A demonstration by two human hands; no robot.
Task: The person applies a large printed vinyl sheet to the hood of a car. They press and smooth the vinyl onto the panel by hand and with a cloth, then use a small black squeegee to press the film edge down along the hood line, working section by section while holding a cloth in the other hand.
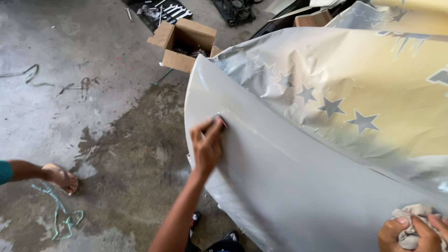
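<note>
Head view, daylight, bright and even; soft diffuse light, with a pale sheen running along the upper edge of the grey panel (298, 186) toward 12 o'clock and a whiter washed-out patch on the concrete floor (56, 107) at 9 to 10 o'clock. Shadows are weak and soft-edged: a faint one under the left hand (206, 144) and forearm, a darker wet-looking stain at 7 to 8 o'clock. Focus is fair at centre, while the cardboard box (186, 46) at 11 o'clock and the right hand (413, 233) at 4 o'clock look slightly smeared, with mild wide-angle stretch at the edges.
</note>
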